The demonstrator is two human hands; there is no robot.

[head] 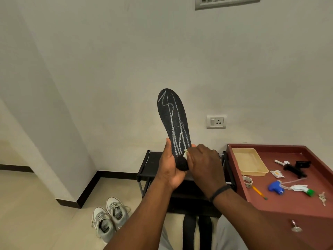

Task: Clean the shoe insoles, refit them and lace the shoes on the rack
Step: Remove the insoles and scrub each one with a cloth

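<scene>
Head view: one black insole (173, 120) held upright before the wall, toe end up, scrawled with pale chalk-like lines. Left hand (170, 166) curled round its heel end, thumb along the left edge. Right hand (205, 164) clenched on a small pale wad of cloth or tissue (185, 152), pressed against the insole's lower right edge, with a black band on that wrist. Behind both hands, one black shoe rack (153, 170) against the wall. On the floor at lower left, two grey-and-white shoes (110, 216), side by side and touching, laces loose. At right, one red-brown worktop (288, 201) with a raised rim, bearing one beige tray (249, 164), one roll of tape (248, 181), one orange pencil (259, 192), one blue spray trigger (275, 186) with a clear tube, one green-capped item (310, 192) wrapped in white, one bunch of keys (322, 198), one small printed sachet (277, 174) and a black tool (295, 169). On the wall, one socket plate (216, 121) near the insole and one switch panel (227, 1) at the top edge.
</scene>
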